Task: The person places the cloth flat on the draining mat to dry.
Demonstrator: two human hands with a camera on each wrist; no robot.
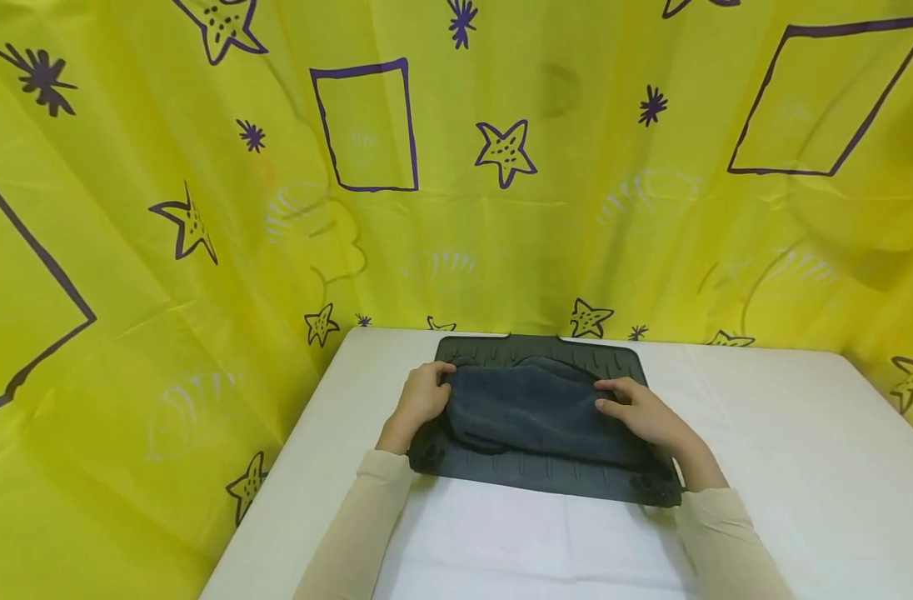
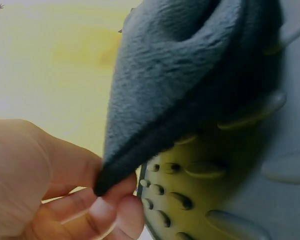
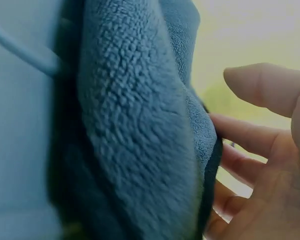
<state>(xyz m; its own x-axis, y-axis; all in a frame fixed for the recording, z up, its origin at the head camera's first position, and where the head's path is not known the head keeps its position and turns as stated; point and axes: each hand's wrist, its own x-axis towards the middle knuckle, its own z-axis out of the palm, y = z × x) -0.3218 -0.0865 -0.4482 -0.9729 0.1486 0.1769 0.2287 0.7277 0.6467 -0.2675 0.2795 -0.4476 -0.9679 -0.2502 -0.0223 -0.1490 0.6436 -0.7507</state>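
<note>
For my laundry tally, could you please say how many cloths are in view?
1: the dark blue-grey fleecy cloth, over the dark rectangular ridged board; more could be hidden in its folds.

left hand [image 2: 60, 162] pinches cloth [image 2: 155, 85] corner | studded mat [image 2: 240, 200] right | yellow backdrop [image 2: 50, 70] left

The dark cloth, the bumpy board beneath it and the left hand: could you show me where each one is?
Dark cloth [image 1: 531, 408]: head view, middle of its upper surface.
Bumpy board [image 1: 531, 474]: head view, bare strip along its near edge.
Left hand [image 1: 424, 393]: head view, back of the hand.
</note>
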